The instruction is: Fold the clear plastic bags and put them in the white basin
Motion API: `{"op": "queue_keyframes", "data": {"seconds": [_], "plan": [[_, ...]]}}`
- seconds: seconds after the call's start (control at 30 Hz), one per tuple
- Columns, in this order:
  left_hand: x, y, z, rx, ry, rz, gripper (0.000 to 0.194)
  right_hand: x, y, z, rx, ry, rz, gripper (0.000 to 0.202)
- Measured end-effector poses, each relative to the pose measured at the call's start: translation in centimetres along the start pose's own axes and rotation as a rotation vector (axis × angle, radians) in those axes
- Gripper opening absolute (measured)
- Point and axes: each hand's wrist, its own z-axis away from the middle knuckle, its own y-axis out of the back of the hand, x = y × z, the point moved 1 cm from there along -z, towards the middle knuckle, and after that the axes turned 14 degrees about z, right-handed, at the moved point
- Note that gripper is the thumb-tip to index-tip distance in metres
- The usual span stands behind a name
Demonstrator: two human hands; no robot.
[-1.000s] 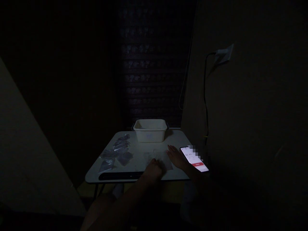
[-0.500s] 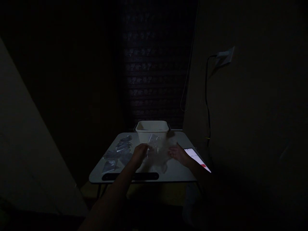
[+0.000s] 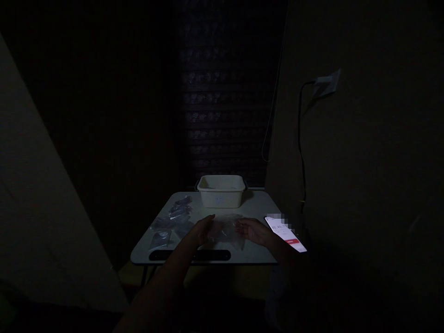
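Note:
A clear plastic bag lies low and nearly flat between my hands, just above or on the white table; the dim light hides which. At its left edge, my left hand is closed on it, the thumb on top. My right hand grips the bag's right side, fingers pointing left. More clear plastic bags lie loosely spread on the table's left side, one small bag nearest the front.
At the back of the folding table stands a white plastic basin with side handles. A lit phone showing a timer lies at the right edge. A black slotted strip runs along the front. A cord hangs from the wall outlet.
The plastic bag has come down from upright in front of the basin to lying low between my hands. Both hands have lowered slightly, and the basin front now shows.

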Motion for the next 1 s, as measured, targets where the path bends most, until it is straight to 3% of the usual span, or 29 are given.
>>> {"op": "queue_keyframes", "data": {"seconds": [0.23, 0.53, 0.87, 1.0], "plan": [[-1.8, 0.6, -1.4, 0.109, 0.019, 0.014, 0.012, 0.1, 0.7, 0.0, 0.006, 0.013, 0.018, 0.009], [-1.5, 0.6, -0.9, 0.054, -0.060, 0.060, 0.009, -0.7, 0.8, 0.8, 0.002, -0.048, 0.038, 0.012], [-1.1, 1.0, -0.7, 0.053, -0.105, 0.029, 0.005, -1.1, 0.9, 1.1, -0.006, 0.000, 0.030, 0.015], [-1.0, 0.9, -0.7, 0.025, -0.103, 0.006, 0.012, -1.1, 1.0, 1.2, -0.030, 0.013, 0.054, 0.018]]}}
